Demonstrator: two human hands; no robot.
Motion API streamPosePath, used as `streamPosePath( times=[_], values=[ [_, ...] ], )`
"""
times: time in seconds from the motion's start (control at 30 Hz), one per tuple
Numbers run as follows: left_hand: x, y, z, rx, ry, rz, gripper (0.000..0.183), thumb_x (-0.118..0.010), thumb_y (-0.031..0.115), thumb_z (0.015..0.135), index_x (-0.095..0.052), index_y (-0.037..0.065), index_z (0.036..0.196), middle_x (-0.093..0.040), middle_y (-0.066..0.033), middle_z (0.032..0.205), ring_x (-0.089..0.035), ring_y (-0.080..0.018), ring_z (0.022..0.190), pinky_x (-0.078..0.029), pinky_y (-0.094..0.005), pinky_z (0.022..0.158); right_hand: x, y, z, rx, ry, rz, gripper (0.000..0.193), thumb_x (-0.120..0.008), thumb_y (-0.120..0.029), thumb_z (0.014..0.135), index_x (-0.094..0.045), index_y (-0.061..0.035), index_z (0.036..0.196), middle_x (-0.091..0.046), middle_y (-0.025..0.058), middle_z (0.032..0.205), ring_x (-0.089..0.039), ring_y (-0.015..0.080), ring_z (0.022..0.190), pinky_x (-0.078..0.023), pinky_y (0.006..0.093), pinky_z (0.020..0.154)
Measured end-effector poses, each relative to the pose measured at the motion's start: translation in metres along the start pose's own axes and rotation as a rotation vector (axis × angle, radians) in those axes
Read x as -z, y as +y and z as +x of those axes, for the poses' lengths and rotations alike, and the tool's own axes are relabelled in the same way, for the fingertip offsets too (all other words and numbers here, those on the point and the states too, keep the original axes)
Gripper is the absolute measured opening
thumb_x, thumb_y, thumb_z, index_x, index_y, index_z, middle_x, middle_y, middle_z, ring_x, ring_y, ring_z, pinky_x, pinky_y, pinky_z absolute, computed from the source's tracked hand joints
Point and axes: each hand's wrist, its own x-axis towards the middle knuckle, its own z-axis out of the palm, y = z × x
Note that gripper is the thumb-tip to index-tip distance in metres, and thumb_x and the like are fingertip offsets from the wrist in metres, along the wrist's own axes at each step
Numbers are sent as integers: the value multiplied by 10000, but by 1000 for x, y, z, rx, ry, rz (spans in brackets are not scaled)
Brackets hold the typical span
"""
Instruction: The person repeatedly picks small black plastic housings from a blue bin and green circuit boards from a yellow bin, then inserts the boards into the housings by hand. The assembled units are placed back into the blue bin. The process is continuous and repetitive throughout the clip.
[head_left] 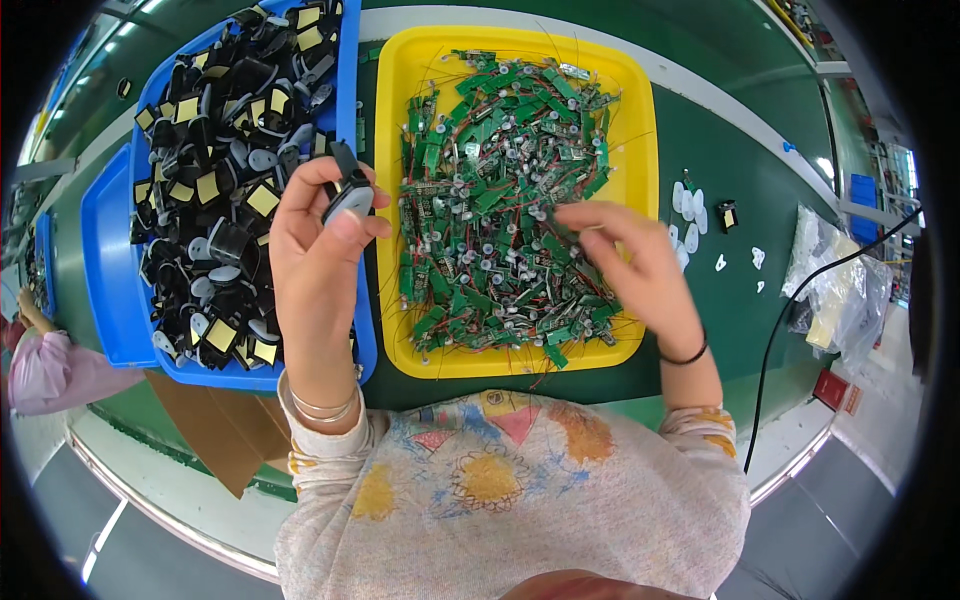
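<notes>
My left hand [322, 235], raised over the right edge of the blue tray [366, 325], grips a small plastic housing [348, 198] with a grey rounded face and a black upright flap. Thumb and fingers close around its sides. To the right is a yellow tray [640, 200] heaped with green circuit boards [490, 200] that carry thin red and black wires. My right hand [635, 260] reaches over this heap from the right, its thumb and fingertips drawn together at the boards. What lies between those fingertips I cannot make out.
Many black and grey housings [225, 240] with pale yellow pads fill the blue tray. White oval pieces [690, 205] and a black part [728, 216] lie on the green table at right, near a plastic bag [840, 290] and a black cable [775, 335]. Another person's sleeve [70, 370] shows far left.
</notes>
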Motion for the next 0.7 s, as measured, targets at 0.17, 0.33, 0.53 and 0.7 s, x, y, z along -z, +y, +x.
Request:
streamPosePath(
  times=[0.17, 0.33, 0.53, 0.7],
  values=[
    [-10, 0, 3, 16, 42, -87, 303, -566, 201, 855, -473, 17, 1077, -541, -131, 1057, -545, -205, 950, -477, -306, 758, 24, 6, 24, 184, 22, -177, 153, -553, 2, 769, -616, -52, 898, -607, 92, 847, -590, 263, 777, -471, 327, 681],
    [-18, -3, 5, -52, 223, 146, 320, -510, 266, 890, -497, 0, 1069, -544, -140, 1062, -514, -180, 930, -429, -290, 774, 23, 11, 47, 492, 13, -460, 202, -675, -55, 653, -595, -81, 836, -523, 48, 848, -514, 243, 841, -431, 341, 713],
    [-14, -5, 3, 27, 138, 58, 251, -545, 236, 884, -543, 12, 997, -546, -24, 853, -472, -90, 727, -398, -224, 686, 17, 15, 59, 555, -69, -499, 240, -707, -114, 620, -530, -74, 777, -498, 48, 842, -476, 253, 873, -404, 342, 752],
    [-14, -13, 1, 34, 38, 134, 262, -495, 232, 911, -494, 13, 1055, -562, -60, 911, -498, -114, 738, -405, -251, 698, 23, -3, 51, 404, -98, -145, 198, -688, -63, 694, -543, -50, 828, -549, 54, 875, -542, 186, 808, -443, 288, 711]
  ],
)
